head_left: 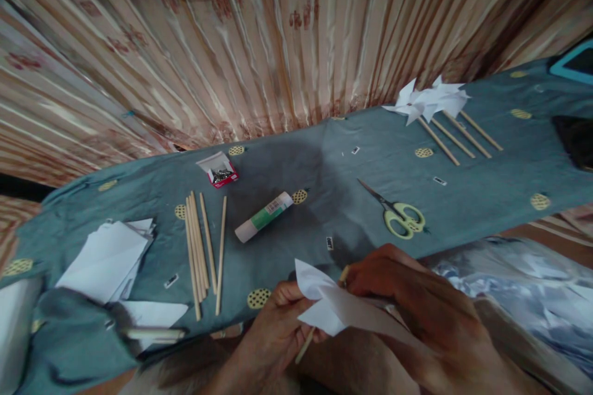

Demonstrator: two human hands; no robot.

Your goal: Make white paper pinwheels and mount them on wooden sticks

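Observation:
Near the table's front edge, my left hand (280,330) is closed on a white paper pinwheel (331,305) with folded, pointed blades. A thin wooden stick (304,345) slants down from beneath the paper by the left fingers. My right hand (417,296) presses its bent fingers against the pinwheel's far side, beside a wooden end that pokes up behind the blade. The right fingertips and the pinwheel's middle are partly hidden. Beyond my right hand lie scissors (404,221) with light green handles, and a glue stick (264,217) rests farther left.
Several wooden sticks (197,247) lie left of the glue stick. A small red box (225,176) of metal pins stands behind them. Stacked white paper (104,259) is at left. Several pinwheels on sticks (430,102) lie at the back right. A plastic bag (523,290) is at right.

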